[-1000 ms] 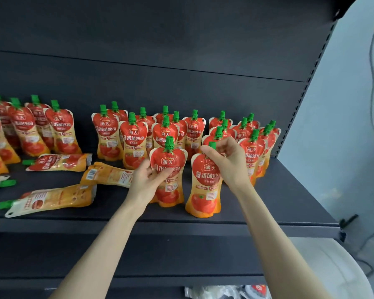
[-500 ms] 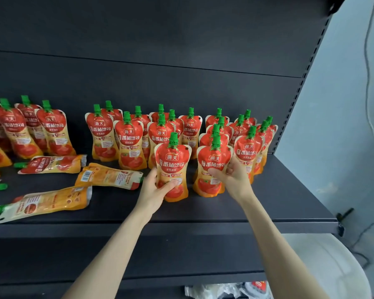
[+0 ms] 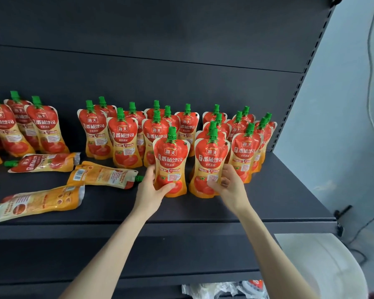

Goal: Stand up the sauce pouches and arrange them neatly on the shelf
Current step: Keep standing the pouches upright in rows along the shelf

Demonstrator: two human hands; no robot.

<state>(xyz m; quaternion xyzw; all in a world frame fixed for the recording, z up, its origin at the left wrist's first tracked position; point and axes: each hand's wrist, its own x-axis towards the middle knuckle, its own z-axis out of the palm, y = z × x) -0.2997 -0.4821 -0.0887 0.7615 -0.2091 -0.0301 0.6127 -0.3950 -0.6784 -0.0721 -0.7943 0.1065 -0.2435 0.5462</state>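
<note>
In the head view, the left hand [image 3: 151, 190] grips the lower part of the left front pouch [image 3: 171, 160], thumb curled across its front. That pouch stands upright near the front of the dark shelf [image 3: 279, 201], long axis vertical, green cap pointing up. Just beside it the right front pouch [image 3: 211, 162] stands the same way; the right hand [image 3: 229, 188] holds its lower right edge, thumb on the front and fingers curled round the side. Behind them the standing pouches [image 3: 121, 139] are grouped with caps up. To the left, three lying pouches [image 3: 41, 163] rest flat with long axes roughly sideways: two caps point left, the middle one's right.
</note>
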